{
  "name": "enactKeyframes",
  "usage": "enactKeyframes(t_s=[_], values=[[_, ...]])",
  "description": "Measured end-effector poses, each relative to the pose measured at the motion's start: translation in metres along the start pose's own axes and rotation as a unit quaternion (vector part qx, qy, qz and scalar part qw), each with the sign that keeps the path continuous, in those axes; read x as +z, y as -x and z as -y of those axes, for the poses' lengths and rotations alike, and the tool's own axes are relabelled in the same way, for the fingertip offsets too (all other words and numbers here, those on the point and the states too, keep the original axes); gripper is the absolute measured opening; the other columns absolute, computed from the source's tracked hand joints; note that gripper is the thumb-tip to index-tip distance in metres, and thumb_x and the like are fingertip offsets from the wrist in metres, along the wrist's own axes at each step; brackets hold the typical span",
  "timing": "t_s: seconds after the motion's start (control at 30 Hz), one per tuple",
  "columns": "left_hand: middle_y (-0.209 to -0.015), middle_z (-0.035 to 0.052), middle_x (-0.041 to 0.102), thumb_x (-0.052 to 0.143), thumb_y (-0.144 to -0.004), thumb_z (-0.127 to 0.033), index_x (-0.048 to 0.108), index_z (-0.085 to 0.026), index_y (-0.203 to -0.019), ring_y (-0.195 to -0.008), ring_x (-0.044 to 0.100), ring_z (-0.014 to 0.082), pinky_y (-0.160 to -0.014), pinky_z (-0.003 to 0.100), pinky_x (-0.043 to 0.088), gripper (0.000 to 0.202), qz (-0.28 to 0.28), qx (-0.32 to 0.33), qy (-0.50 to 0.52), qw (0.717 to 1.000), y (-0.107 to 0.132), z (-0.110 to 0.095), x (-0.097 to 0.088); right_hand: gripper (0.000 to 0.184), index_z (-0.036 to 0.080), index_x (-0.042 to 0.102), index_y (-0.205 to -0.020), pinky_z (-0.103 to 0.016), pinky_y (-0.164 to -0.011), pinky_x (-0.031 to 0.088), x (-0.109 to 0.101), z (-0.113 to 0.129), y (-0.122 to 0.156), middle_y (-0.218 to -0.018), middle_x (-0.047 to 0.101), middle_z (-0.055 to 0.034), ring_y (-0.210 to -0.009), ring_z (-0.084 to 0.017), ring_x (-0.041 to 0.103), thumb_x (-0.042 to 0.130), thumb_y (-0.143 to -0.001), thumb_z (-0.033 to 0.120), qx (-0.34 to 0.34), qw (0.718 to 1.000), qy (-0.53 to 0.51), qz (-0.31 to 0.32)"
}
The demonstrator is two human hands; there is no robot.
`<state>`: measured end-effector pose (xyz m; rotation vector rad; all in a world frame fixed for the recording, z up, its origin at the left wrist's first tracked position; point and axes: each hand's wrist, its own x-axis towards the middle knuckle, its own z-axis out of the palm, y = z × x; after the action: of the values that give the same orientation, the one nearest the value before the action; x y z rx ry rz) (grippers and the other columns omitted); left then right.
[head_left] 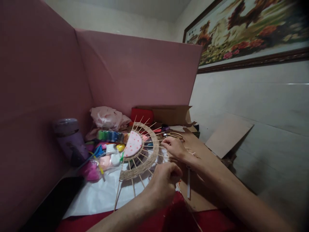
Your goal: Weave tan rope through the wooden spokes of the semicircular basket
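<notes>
A half-round woven piece (146,162) stands tilted before me, a band of brown twine worked around thin sticks that fan outward. At its middle sits a pale pink half-disc (134,144) with red dots. My right hand (175,147) is at the right side of the piece, thumb and finger pinched at the outer end of one thin stick (158,140). Lower and nearer to me, my left hand (164,182) is curled closed beside the lower right of the band. Whatever its fingers hold is hidden from view.
Bags of coloured clay (91,170) and a clay strip pack (111,136) lie left of the piece, near a purple tumbler (71,140). Scissors (175,135) rest behind my right hand on cardboard (202,190). Pink panels (137,67) stand at the back and left.
</notes>
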<state>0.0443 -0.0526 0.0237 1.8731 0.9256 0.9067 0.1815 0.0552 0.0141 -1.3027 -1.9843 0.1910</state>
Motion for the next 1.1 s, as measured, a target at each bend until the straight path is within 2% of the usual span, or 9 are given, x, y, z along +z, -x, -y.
enactKeyframes(t_s=[0.17, 0.3, 0.57, 0.73, 0.93, 1.1], values=[[-0.071, 0.0039, 0.060, 0.044, -0.066, -0.001, 0.063, -0.013, -0.080, -0.064, 0.050, 0.0114, -0.058, 0.024, 0.038, 0.027, -0.011, -0.010, -0.007, 1.000, 0.021, 0.003, 0.001, 0.017, 0.019, 0.062, -0.068, -0.025, -0.062, 0.037, -0.010, 0.010, 0.016, -0.072, 0.063, -0.0027, -0.067, -0.015, 0.055, 0.052, -0.079, 0.025, -0.020, 1.000, 0.015, -0.010], [-0.073, 0.0044, 0.061, 0.040, -0.064, 0.003, 0.064, -0.013, -0.079, -0.067, 0.051, 0.0119, -0.063, 0.025, 0.039, 0.033, -0.013, 0.029, -0.033, 0.999, 0.030, 0.005, 0.009, 0.021, 0.019, 0.062, -0.067, -0.025, -0.062, 0.037, -0.004, 0.010, 0.031, -0.072, 0.062, -0.0026, -0.067, -0.015, 0.054, 0.050, -0.082, 0.028, -0.015, 0.999, 0.039, -0.009], [-0.072, 0.0053, 0.060, 0.039, -0.067, 0.003, 0.066, -0.013, -0.083, -0.065, 0.049, 0.0122, -0.059, 0.025, 0.036, 0.036, 0.042, 0.046, -0.083, 0.995, 0.044, 0.008, 0.020, 0.021, 0.020, 0.062, -0.068, -0.024, -0.059, 0.035, -0.002, 0.014, 0.050, -0.071, 0.061, -0.0024, -0.066, -0.014, 0.053, 0.050, -0.083, 0.028, -0.018, 0.998, 0.056, -0.020], [-0.073, 0.0062, 0.059, 0.039, -0.068, 0.002, 0.066, -0.012, -0.083, -0.065, 0.049, 0.0124, -0.058, 0.024, 0.035, 0.034, 0.049, 0.074, -0.085, 0.992, 0.053, 0.016, 0.021, 0.022, 0.020, 0.063, -0.068, -0.025, -0.060, 0.035, 0.000, 0.022, 0.058, -0.070, 0.062, -0.0026, -0.066, -0.015, 0.053, 0.049, -0.083, 0.030, -0.021, 0.997, 0.067, -0.022], [-0.071, 0.0043, 0.058, 0.038, -0.060, 0.008, 0.066, -0.012, -0.084, -0.063, 0.047, 0.0108, -0.057, 0.022, 0.034, 0.042, 0.055, 0.093, -0.064, 0.992, 0.055, 0.018, 0.018, 0.020, 0.020, 0.064, -0.068, -0.025, -0.062, 0.035, 0.005, 0.032, 0.059, -0.071, 0.063, -0.0033, -0.067, -0.015, 0.054, 0.052, -0.081, 0.028, -0.012, 0.995, 0.097, 0.018], [-0.086, 0.0070, 0.060, 0.040, -0.062, 0.006, 0.065, -0.013, -0.090, -0.074, 0.051, 0.0128, -0.063, 0.022, 0.037, 0.042, 0.073, 0.101, -0.046, 0.991, 0.055, 0.019, 0.015, 0.016, 0.020, 0.065, -0.071, -0.026, -0.067, 0.036, 0.008, 0.031, 0.063, -0.075, 0.064, -0.0037, -0.072, -0.016, 0.056, 0.054, -0.080, 0.028, -0.018, 0.990, 0.134, 0.047]])
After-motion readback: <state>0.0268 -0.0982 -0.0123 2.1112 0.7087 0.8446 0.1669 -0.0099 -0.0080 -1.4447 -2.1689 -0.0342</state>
